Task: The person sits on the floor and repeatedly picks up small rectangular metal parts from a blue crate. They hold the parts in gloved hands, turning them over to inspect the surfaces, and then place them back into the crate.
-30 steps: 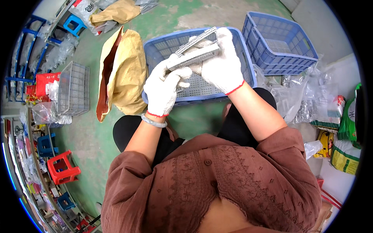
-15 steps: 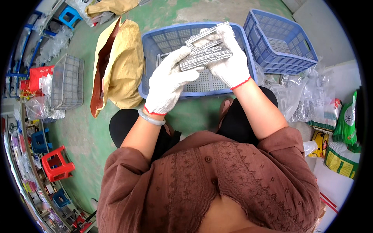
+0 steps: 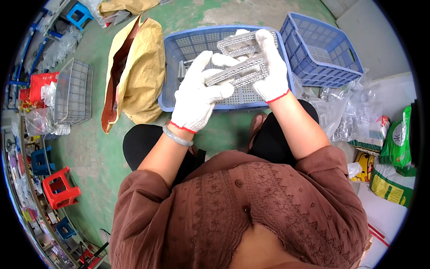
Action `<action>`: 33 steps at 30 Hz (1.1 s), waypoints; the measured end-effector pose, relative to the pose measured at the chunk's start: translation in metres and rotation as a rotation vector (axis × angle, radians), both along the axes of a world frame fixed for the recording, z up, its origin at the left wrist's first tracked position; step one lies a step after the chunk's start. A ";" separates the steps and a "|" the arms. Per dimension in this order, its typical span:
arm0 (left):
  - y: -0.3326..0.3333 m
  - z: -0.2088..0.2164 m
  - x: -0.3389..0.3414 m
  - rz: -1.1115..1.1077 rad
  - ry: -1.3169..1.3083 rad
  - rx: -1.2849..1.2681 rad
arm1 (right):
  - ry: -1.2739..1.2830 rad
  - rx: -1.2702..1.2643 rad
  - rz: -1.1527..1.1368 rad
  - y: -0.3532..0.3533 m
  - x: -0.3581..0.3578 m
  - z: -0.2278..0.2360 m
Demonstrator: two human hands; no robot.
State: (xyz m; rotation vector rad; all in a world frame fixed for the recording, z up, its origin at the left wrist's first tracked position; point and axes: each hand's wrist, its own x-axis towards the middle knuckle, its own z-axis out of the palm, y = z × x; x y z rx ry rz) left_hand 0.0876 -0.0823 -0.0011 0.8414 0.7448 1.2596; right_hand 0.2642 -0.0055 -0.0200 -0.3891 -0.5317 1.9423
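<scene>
Both of my hands wear white knit gloves with red cuffs, above a blue plastic crate (image 3: 237,108). My left hand (image 3: 195,96) pinches the left end of a silver rectangular metal frame (image 3: 234,72) with a ridged surface, thumb below and fingers above. The other end of this frame rests against my right hand (image 3: 273,74). A second, similar silver frame (image 3: 237,41) lies just beyond it, gripped in my right hand, whose fingers pass behind and through its opening. More silver pieces (image 3: 182,69) sit at the crate's left side, partly hidden by my left hand.
A tan woven sack (image 3: 145,71) with a dark open mouth stands left of the crate. Another blue crate (image 3: 320,74) is at the right, near clear plastic bags (image 3: 345,112). Farther left are a grey mesh basket (image 3: 74,92) and a red stool (image 3: 60,188).
The nearer frame has turned so its opening shows more toward me, and the two frames have moved a little apart. The fingers of my left hand have spread wider.
</scene>
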 end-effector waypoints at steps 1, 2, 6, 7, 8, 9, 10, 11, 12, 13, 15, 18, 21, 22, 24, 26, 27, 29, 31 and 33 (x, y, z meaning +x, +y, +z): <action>-0.002 -0.002 0.000 0.053 0.036 0.042 | 0.037 -0.023 0.016 -0.002 -0.001 0.006; -0.003 -0.002 0.000 0.107 0.106 0.065 | 0.040 0.002 0.051 -0.006 -0.002 0.010; -0.003 -0.002 0.000 0.140 0.121 0.167 | 0.126 -0.021 -0.013 0.000 -0.005 0.000; -0.003 0.001 0.004 0.162 0.114 0.167 | 0.142 -0.028 -0.024 -0.001 -0.006 -0.001; -0.003 0.002 0.007 0.184 0.107 0.166 | 0.158 -0.035 -0.035 -0.001 -0.006 -0.001; -0.004 0.001 0.006 0.175 0.108 0.172 | 0.161 -0.034 -0.033 -0.001 -0.006 -0.002; -0.004 0.001 0.006 0.166 0.108 0.178 | 0.165 -0.033 -0.030 0.001 -0.005 -0.004; -0.004 0.000 0.006 0.157 0.109 0.183 | 0.168 -0.032 -0.027 0.002 -0.004 -0.005; -0.005 0.001 0.006 0.155 0.098 0.199 | 0.174 -0.033 -0.019 0.002 -0.005 -0.005; -0.005 0.001 0.006 0.152 0.087 0.215 | 0.179 -0.035 -0.011 0.002 -0.005 -0.005; -0.006 0.001 0.005 0.150 0.086 0.236 | 0.175 -0.024 -0.007 0.002 -0.005 -0.005; -0.005 0.000 0.005 0.154 0.108 0.251 | 0.135 -0.007 -0.032 0.002 -0.004 -0.008; -0.004 -0.001 0.004 0.159 0.112 0.271 | 0.116 -0.026 -0.053 0.003 -0.005 -0.009; -0.004 -0.004 0.002 0.158 0.108 0.280 | 0.137 -0.030 -0.037 0.002 -0.007 -0.008; -0.004 -0.004 0.003 0.171 0.088 0.271 | 0.119 -0.053 -0.076 0.004 -0.008 -0.010; -0.005 -0.004 0.007 0.199 0.142 0.330 | 0.136 0.000 -0.042 0.005 -0.006 -0.010; -0.005 -0.004 0.008 0.216 0.171 0.359 | 0.147 0.027 -0.022 0.005 -0.006 -0.009; -0.005 -0.008 0.008 0.232 0.181 0.431 | 0.144 -0.008 -0.037 0.006 -0.006 -0.012; -0.005 -0.012 0.008 0.254 0.223 0.496 | 0.152 -0.009 -0.031 0.007 -0.007 -0.013; -0.005 -0.014 0.007 0.281 0.296 0.553 | 0.169 0.025 -0.008 0.007 -0.008 -0.012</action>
